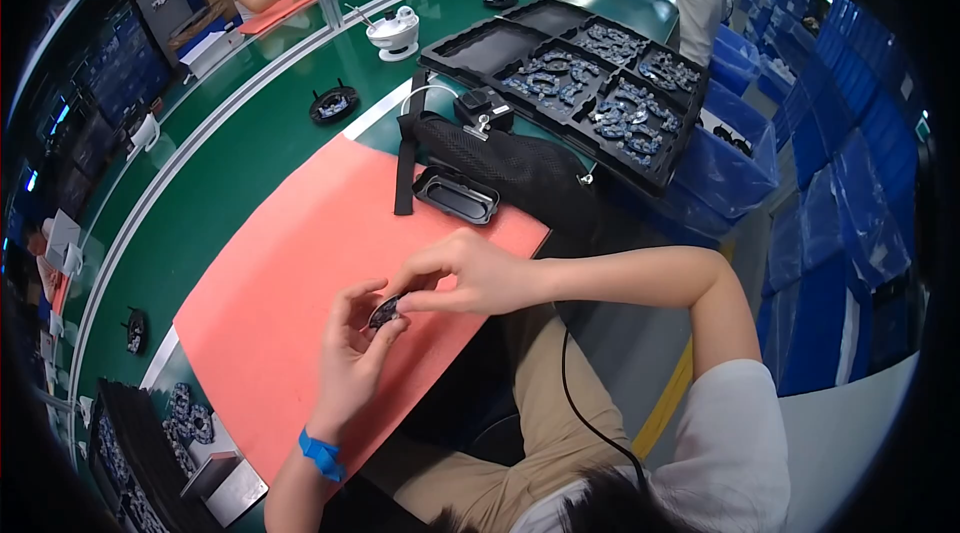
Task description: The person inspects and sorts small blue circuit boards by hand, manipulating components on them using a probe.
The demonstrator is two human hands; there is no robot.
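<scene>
Above the salmon-pink mat (290, 233) I hold a small dark curved circuit board (384, 313) between both hands. My left hand (352, 345), with a blue band on its wrist, grips it between thumb and fingers from the near left side. From the right, my right hand (462, 275) reaches across, its thumb and fingertips closed on the board's far edge. The fingers cover much of the board, so its details are hard to make out. Nearest beyond my right hand lies an open black oblong case (457, 195).
A black bag (490, 163) lies beyond the mat. A divided black tray (560, 118) holds several curved bluish boards. Green conveyor (240, 118) carries a white round device (393, 33) and a black round part (333, 104). A metal bracket (235, 493) and more boards (187, 418) sit lower left. Two co-workers sit farther off.
</scene>
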